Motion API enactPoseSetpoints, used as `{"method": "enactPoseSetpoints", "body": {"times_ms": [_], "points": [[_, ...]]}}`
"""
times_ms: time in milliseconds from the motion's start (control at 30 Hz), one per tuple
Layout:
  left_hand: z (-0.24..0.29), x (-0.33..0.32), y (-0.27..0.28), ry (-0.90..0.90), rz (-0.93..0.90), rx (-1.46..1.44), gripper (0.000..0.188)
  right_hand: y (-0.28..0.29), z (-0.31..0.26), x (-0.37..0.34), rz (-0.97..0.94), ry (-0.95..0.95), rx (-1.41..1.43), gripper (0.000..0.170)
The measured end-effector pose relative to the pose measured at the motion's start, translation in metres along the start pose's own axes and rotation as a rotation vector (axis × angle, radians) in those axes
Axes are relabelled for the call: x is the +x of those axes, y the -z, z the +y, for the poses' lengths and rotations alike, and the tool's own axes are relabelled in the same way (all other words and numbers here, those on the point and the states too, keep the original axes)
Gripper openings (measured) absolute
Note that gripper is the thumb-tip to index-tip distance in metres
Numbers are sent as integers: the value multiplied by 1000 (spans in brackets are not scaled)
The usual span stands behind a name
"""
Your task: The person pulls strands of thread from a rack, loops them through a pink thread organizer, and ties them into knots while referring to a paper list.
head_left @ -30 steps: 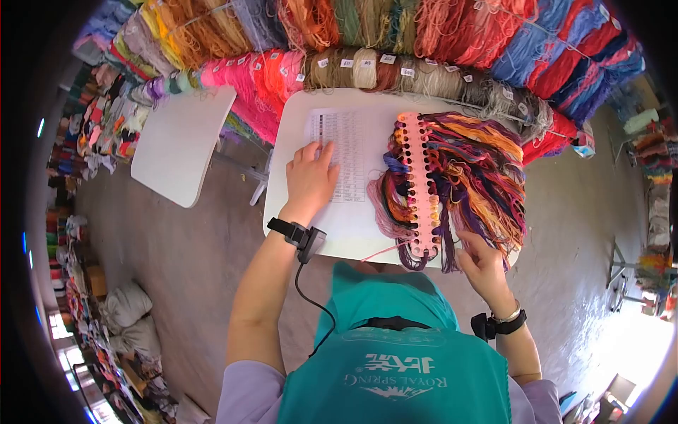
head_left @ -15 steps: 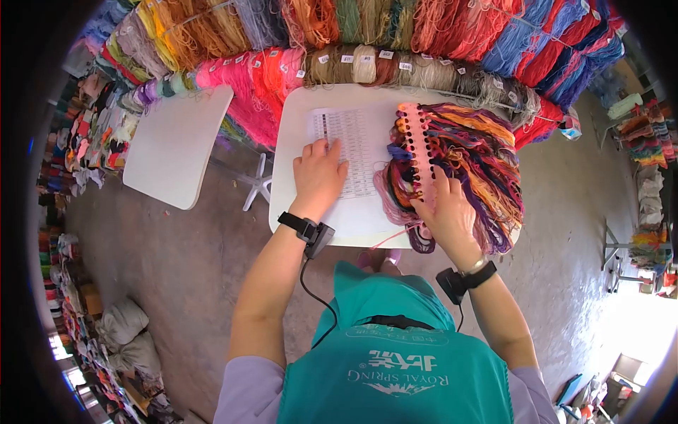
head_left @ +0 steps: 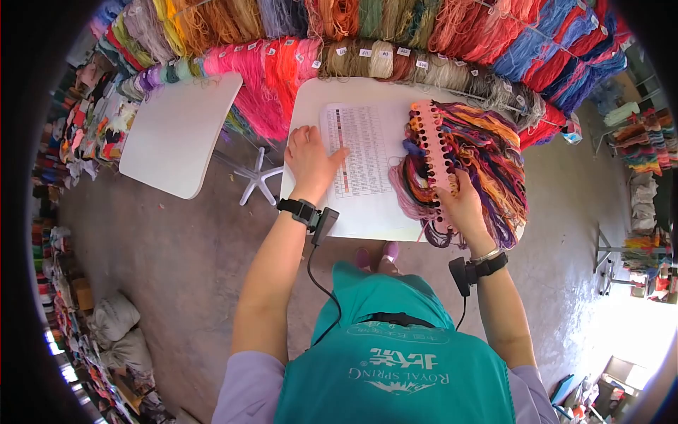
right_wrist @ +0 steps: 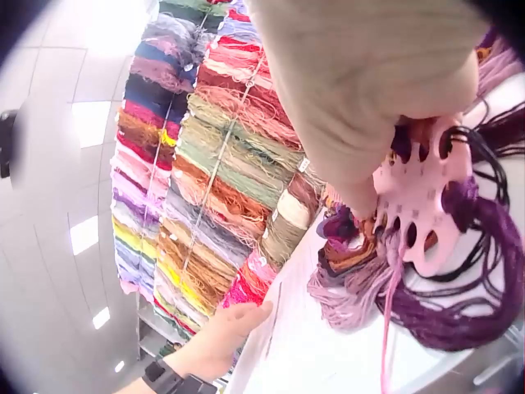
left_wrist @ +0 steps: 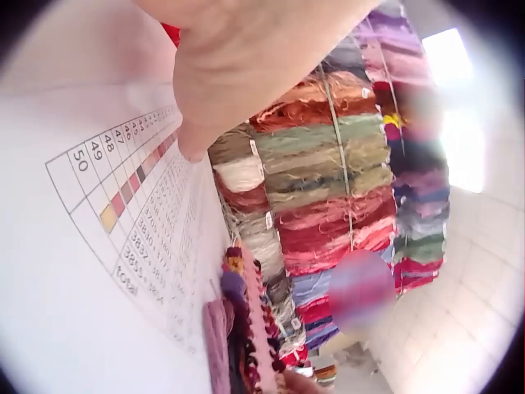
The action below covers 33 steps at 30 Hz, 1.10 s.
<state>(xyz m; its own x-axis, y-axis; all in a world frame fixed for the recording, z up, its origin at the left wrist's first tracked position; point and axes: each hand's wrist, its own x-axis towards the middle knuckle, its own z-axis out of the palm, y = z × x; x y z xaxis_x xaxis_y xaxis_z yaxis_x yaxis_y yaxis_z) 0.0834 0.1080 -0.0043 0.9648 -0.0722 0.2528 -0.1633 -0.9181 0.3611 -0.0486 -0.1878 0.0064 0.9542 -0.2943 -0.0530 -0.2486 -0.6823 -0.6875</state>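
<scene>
A printed colour chart (head_left: 364, 152) lies on the white table (head_left: 381, 225). My left hand (head_left: 312, 161) rests at its left edge, fingers relaxed, thumb on the column of colour swatches; the left wrist view shows the thumb touching the paper (left_wrist: 131, 246). To the right lies a pink holed card (head_left: 432, 138) with multicoloured thread bundles (head_left: 487, 152) looped through both edges. My right hand (head_left: 462, 205) grips the card's lower part between thumb and fingers. In the right wrist view, the card's lower end (right_wrist: 426, 205) sticks out below the hand (right_wrist: 385, 90), with purple thread (right_wrist: 459, 320) hanging from it.
Racks of hanging thread skeins (head_left: 395, 60) with small number tags stand behind the table. A second white table (head_left: 180, 134) is at the left, near a star-shaped chair base (head_left: 258, 177). Pale sacks (head_left: 116, 318) sit on the floor at lower left.
My right hand has moved from the threads' lower edge onto the pink card and grips it. My left hand has shifted from over the swatch column to the chart's left edge, its thumb spread out.
</scene>
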Motion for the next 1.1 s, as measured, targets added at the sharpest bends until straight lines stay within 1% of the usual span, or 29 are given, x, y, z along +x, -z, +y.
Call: {"method": "enactPoseSetpoints", "body": {"times_ms": [67,167,367,567,667,867,967,1033,1067,1100], "points": [[-2,2,3,26,-64,-14,78,-1,0,1,-7,6,7,65],[1,3,9,35,-105,-59,79,-1,-3,-2,11,2,-39,62],[-6,5,-3,45,-58,-110,74,-3,-4,-4,29,-1,-101,61],[-1,4,1,105,-38,-162,62,-5,-1,-6,62,14,-105,61],[-4,1,-4,78,-1,-222,56,-5,0,-7,68,15,-109,62],[-4,-1,-5,46,21,-166,48,-7,3,-7,72,12,-95,62],[0,0,-3,71,-11,-226,45,-6,1,-7,80,15,-87,61],[-6,1,-7,38,-39,-264,41,-5,1,-8,90,34,-79,58],[-8,1,-10,21,-53,-282,40,-6,4,-7,81,40,-3,54],[-3,2,-2,111,-160,-515,38,-6,10,-5,73,47,72,49]]}}
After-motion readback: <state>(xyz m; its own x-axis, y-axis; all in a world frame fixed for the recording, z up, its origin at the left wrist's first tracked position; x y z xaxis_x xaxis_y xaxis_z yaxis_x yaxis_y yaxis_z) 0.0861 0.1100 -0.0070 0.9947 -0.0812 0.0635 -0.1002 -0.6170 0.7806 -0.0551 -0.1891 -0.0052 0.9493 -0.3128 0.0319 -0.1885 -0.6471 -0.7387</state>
